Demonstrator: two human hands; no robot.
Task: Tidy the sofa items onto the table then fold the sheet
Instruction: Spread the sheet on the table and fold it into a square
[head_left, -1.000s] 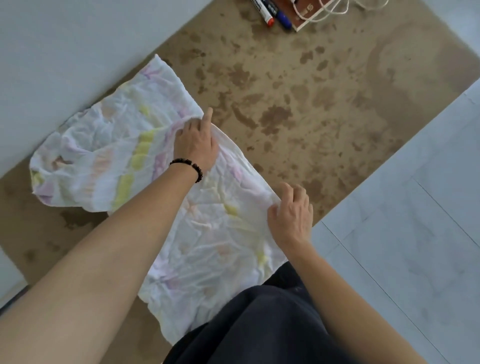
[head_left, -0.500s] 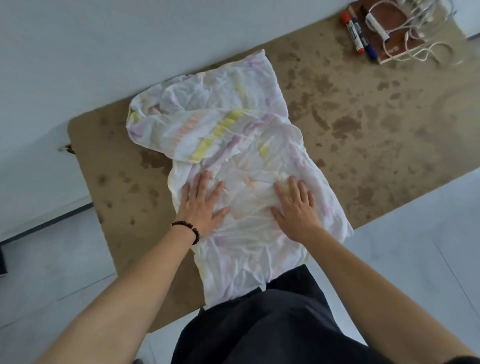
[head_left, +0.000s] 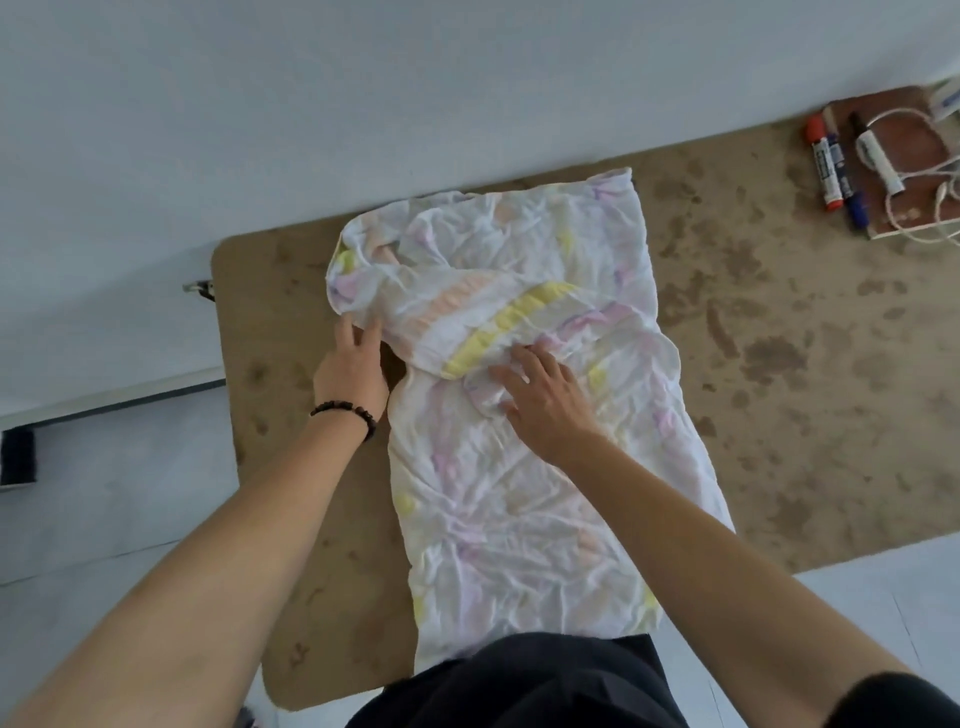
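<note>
Pressing the sheet (head_left: 519, 499), right hand (head_left: 543, 402) lies flat, left hand (head_left: 353, 366) touches its edge, both grips released.

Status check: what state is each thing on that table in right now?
sheet: wrinkled, partly folded, far-left corner bunched.
left hand: at bunched corner, grip unclear.
right hand: flat, pressing sheet.
markers: capped, lying together.
cable: loose on brown book.

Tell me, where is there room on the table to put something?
The biggest bare patch of table lies between the sheet and the markers. A narrow strip runs left of the sheet, by the left hand. The far right corner is crowded with markers, a book and a cord.
</note>
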